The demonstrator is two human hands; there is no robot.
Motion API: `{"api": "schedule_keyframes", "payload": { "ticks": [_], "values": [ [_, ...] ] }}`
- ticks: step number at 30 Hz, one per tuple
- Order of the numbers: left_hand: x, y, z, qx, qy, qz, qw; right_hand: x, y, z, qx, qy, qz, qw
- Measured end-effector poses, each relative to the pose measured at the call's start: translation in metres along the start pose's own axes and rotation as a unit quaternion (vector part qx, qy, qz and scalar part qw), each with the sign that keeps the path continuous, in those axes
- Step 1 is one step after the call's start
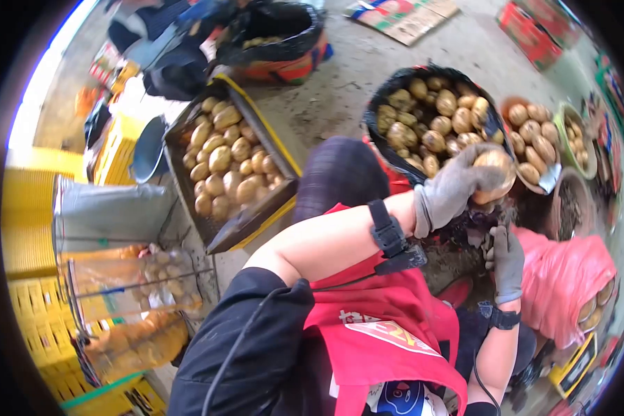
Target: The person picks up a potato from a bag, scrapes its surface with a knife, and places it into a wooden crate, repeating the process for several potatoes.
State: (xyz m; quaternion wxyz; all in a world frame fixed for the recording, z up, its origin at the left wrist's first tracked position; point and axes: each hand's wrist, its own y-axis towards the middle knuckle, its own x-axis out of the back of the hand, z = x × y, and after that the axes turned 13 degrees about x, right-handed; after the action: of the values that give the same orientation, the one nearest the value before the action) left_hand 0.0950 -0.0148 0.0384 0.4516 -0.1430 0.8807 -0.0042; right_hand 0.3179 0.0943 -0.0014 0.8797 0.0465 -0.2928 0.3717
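My left hand (451, 186), in a grey glove, is closed around a large potato (494, 173). It holds the potato above the near right rim of a round tub lined with a black bag (376, 111), which has many potatoes (433, 141) in it. Lower and to the right, my right hand (504, 258), also gloved in grey, has its fingers curled in. Dark, blurred material lies beside its fingertips, and I cannot make out what the fingers hold. A pink sack (558, 277) with potatoes at its mouth lies to the right of this hand.
A rectangular crate (239, 239) of potatoes stands left of my knee. On the right are a bowl of potatoes (532, 139) and a green basin (568, 121). Yellow crates (41, 305) and a wire-framed bag stand (132, 277) line the left. Another person (170, 55) sits near a black-lined tub (284, 52).
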Motion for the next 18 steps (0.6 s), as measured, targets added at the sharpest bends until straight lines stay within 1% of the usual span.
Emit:
{"api": "schedule_keyframes", "payload": {
  "ticks": [1,2,4,5,6,7,8,9,10,11,12,13,14,15,16,17,18],
  "values": [
    [0.000,-0.013,-0.029,-0.032,0.004,0.021,0.999,-0.005,0.000,-0.003,-0.079,0.074,0.008,0.994],
    [0.005,-0.033,-0.059,-0.061,0.007,0.042,0.997,-0.010,0.000,-0.009,-0.071,0.068,0.019,0.995],
    [0.022,-0.098,-0.122,-0.120,0.087,0.078,0.986,-0.022,-0.003,-0.019,-0.028,0.080,0.005,0.996],
    [0.036,-0.127,-0.138,-0.142,0.054,0.016,0.988,-0.025,-0.005,-0.020,-0.055,0.052,0.023,0.997],
    [0.059,-0.155,-0.151,-0.161,0.018,-0.043,0.986,-0.032,-0.010,-0.014,-0.047,0.048,0.026,0.997],
    [0.092,-0.179,-0.162,-0.179,0.023,-0.123,0.976,-0.036,-0.015,-0.010,-0.060,0.040,0.047,0.996],
    [0.131,-0.202,-0.166,-0.193,0.026,-0.202,0.960,-0.038,-0.019,-0.008,-0.076,0.032,0.067,0.994],
    [0.165,-0.225,-0.164,-0.181,-0.003,-0.286,0.941,-0.041,-0.020,-0.010,-0.099,0.016,0.081,0.992],
    [0.205,-0.247,-0.159,-0.167,-0.031,-0.368,0.914,-0.045,-0.022,-0.011,-0.096,0.013,0.077,0.992],
    [0.276,-0.273,-0.133,-0.201,0.088,-0.411,0.885,-0.048,-0.024,-0.013,-0.103,0.025,0.078,0.991],
    [0.325,-0.295,-0.109,-0.231,0.205,-0.447,0.840,-0.050,-0.026,-0.016,-0.112,0.036,0.080,0.990],
    [0.317,-0.315,-0.096,-0.153,0.307,-0.492,0.800,-0.049,-0.026,-0.021,-0.124,0.045,0.090,0.987],
    [0.305,-0.333,-0.084,-0.069,0.405,-0.523,0.747,-0.052,-0.023,-0.020,-0.117,0.053,0.102,0.986],
    [0.310,-0.342,-0.077,-0.038,0.431,-0.523,0.735,-0.054,-0.020,-0.016,-0.117,0.061,0.107,0.985],
    [0.319,-0.348,-0.075,-0.038,0.406,-0.511,0.757,-0.052,-0.026,0.011,-0.126,0.161,0.092,0.974],
    [0.325,-0.347,-0.078,-0.048,0.351,-0.490,0.796,-0.050,-0.027,0.021,-0.139,0.187,0.056,0.971],
    [0.332,-0.340,-0.085,-0.067,0.274,-0.460,0.842,-0.044,-0.026,0.015,-0.106,0.194,0.036,0.975]
  ]
}}
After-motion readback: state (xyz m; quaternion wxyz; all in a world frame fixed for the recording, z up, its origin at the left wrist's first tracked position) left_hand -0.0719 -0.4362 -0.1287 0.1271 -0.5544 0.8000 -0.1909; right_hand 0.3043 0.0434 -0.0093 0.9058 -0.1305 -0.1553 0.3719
